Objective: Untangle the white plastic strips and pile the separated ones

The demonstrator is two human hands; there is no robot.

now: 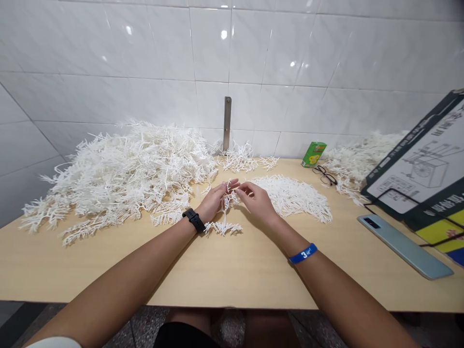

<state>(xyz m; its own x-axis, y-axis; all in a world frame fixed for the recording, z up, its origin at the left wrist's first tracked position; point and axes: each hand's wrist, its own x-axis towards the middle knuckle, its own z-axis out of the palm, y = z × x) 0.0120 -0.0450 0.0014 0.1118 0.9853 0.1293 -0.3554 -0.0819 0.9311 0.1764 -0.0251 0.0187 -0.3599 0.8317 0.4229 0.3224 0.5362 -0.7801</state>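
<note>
My left hand (pixel 214 199) and my right hand (pixel 256 199) meet over the middle of the wooden table (pixel 232 270). Both pinch a white branched plastic piece (pixel 229 194) held between them. A black watch sits on my left wrist and a blue band on my right. Under my hands lies another white plastic strip (pixel 223 227). A big heap of the same white branched pieces (pixel 126 169) fills the table's left side. A flatter spread of small white pieces (pixel 293 195) lies just right of my right hand.
A smaller white clump (pixel 242 159) lies by the tiled wall near a metal bracket (pixel 227 121). A green carton (pixel 313 153), glasses (pixel 325 175), more white pieces (pixel 357 164), a phone (pixel 404 245) and a printed cardboard box (pixel 424 169) sit at the right.
</note>
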